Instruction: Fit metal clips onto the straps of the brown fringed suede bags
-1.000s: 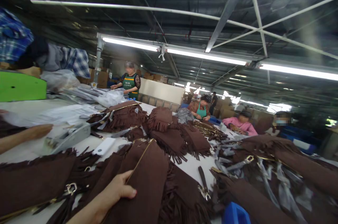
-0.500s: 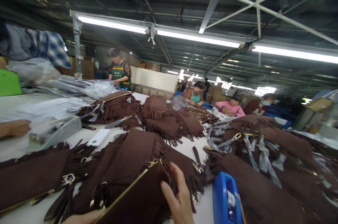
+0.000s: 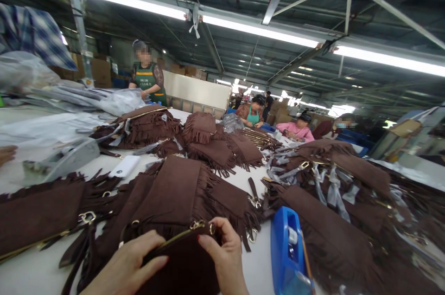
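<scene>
A dark brown bag with a gold zipper along its top edge is at the bottom middle, held between both hands. My left hand grips its zippered edge on the left, thumb on the near face. My right hand pinches the top right corner by a gold ring, fingers closed. Just beyond lie more brown fringed bags in a pile. A loose wrist strap with a gold clasp rests on the white table to the right of the pile.
A blue tape dispenser stands right of my hands. Fringed bags with plastic-wrapped hardware heap up at the right. A white phone and a grey tape dispenser are at the left. Co-workers work across the table; another person's hand shows at the left edge.
My left hand has come up into view onto the zippered edge. My right hand has closed on the bag's corner. The view has tilted slightly downward.
</scene>
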Demonstrator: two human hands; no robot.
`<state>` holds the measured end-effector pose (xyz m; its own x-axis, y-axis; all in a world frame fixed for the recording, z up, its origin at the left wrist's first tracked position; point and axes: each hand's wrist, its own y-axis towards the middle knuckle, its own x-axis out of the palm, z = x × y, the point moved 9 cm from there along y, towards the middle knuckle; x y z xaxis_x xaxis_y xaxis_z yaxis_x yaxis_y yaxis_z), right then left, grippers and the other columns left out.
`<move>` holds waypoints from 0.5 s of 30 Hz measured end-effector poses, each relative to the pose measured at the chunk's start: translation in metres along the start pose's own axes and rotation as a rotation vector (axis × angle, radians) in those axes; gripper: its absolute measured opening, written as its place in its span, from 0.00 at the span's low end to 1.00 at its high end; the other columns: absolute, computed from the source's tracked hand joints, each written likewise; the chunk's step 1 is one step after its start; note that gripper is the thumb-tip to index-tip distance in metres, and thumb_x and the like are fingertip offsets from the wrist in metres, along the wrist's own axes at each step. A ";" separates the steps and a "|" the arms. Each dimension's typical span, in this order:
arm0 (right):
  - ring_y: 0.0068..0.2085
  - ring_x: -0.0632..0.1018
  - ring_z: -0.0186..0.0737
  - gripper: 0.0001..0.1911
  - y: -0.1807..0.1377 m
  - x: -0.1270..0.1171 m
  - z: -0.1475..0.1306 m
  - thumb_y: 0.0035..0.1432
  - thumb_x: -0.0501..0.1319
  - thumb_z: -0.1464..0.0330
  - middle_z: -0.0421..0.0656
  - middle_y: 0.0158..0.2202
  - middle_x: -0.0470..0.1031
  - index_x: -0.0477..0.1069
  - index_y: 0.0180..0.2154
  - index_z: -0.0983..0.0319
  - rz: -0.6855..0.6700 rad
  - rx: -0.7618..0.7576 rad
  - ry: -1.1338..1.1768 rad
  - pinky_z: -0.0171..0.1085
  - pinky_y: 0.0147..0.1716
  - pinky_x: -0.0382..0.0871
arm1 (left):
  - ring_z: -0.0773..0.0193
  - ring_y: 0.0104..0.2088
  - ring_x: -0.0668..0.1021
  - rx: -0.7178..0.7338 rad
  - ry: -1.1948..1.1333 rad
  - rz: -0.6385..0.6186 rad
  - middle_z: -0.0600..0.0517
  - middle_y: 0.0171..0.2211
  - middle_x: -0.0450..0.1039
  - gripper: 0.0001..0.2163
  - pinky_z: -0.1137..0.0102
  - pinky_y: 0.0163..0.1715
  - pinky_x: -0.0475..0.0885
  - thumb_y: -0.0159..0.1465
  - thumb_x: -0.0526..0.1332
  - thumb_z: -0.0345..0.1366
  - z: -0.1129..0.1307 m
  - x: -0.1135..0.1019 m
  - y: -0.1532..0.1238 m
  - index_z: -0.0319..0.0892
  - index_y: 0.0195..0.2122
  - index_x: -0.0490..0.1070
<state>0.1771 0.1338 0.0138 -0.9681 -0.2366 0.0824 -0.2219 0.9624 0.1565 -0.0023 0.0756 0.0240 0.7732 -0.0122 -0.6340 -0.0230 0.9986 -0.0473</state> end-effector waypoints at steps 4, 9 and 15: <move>0.27 0.65 0.31 0.07 -0.020 0.003 0.005 0.45 0.62 0.70 0.34 0.24 0.65 0.67 0.29 0.61 -0.008 -0.001 -0.180 0.30 0.28 0.61 | 0.62 0.30 0.71 0.036 -0.196 -0.033 0.56 0.25 0.70 0.06 0.73 0.32 0.64 0.49 0.59 0.38 0.033 0.036 0.015 0.42 0.25 0.71; 0.29 0.68 0.33 0.05 -0.029 -0.015 0.013 0.46 0.61 0.69 0.36 0.26 0.69 0.69 0.30 0.61 -0.043 0.056 -0.222 0.31 0.30 0.62 | 0.61 0.31 0.72 -0.003 -0.427 -0.105 0.55 0.25 0.70 0.11 0.73 0.31 0.66 0.47 0.60 0.43 0.016 0.073 0.022 0.40 0.26 0.74; 0.35 0.73 0.38 0.07 -0.024 -0.039 0.037 0.48 0.59 0.70 0.40 0.31 0.74 0.73 0.33 0.61 -0.032 0.068 -0.385 0.34 0.36 0.65 | 0.55 0.34 0.77 -0.138 -0.418 -0.049 0.54 0.27 0.76 0.13 0.71 0.33 0.72 0.49 0.61 0.48 -0.041 0.114 0.025 0.44 0.27 0.73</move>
<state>0.2163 0.1249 -0.0297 -0.9305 -0.2119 -0.2987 -0.2474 0.9651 0.0863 0.0595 0.0975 -0.0814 0.9646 -0.0089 -0.2636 -0.0429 0.9808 -0.1900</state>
